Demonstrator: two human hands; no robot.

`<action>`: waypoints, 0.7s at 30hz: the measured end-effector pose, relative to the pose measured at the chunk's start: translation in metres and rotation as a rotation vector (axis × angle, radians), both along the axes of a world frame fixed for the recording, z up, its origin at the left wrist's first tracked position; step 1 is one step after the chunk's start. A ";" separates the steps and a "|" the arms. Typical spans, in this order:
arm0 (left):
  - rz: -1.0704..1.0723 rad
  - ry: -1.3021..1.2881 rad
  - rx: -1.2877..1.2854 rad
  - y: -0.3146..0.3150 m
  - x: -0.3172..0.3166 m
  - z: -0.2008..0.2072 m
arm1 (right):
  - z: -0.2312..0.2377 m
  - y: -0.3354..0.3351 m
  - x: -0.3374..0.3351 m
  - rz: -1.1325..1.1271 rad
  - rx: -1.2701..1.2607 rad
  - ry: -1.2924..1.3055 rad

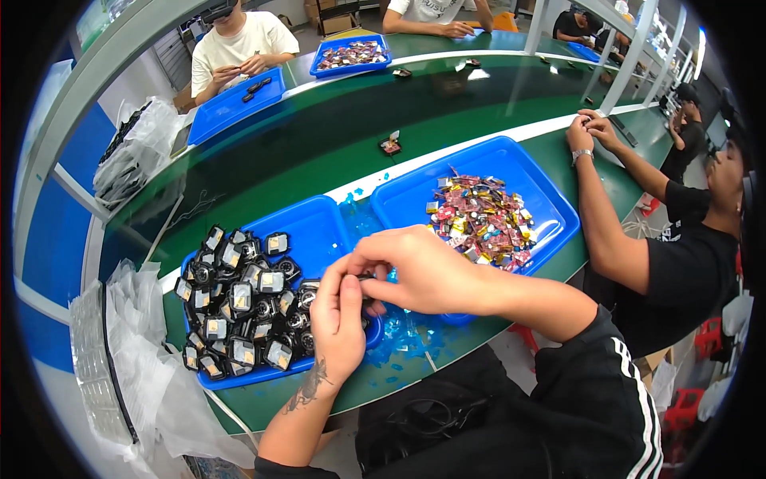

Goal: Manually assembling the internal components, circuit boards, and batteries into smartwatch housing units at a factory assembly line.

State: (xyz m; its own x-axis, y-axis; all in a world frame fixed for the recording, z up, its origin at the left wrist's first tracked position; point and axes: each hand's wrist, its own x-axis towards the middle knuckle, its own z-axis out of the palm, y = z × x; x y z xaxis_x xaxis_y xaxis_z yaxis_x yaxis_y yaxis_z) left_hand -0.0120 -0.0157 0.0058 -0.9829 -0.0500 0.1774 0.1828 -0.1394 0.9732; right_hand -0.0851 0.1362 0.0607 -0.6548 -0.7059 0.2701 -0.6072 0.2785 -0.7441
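My left hand (338,321) and right hand (423,270) pinching a dark part (366,277) — mid-work, I judge; left-side black casings (241,295) seemingly pending.

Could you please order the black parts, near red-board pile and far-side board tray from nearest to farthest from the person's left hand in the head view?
From the left hand:
1. Black parts: just left.
2. Near red-board pile: ahead, right.
3. Far-side board tray: across the green belt.

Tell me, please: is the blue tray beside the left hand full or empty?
Mostly full: black casings lie heaped across the tray, leaving bare blue at its far right corner.
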 end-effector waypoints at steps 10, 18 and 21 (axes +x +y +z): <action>-0.120 -0.311 0.503 0.000 -0.006 0.000 | -0.030 0.132 -0.082 -0.375 0.435 0.519; -0.070 -0.119 0.048 -0.003 0.001 0.004 | -0.022 0.093 -0.039 -0.550 -0.314 0.026; 0.001 0.031 -0.295 -0.002 0.003 0.007 | -0.016 0.066 -0.002 -0.395 -0.369 -0.148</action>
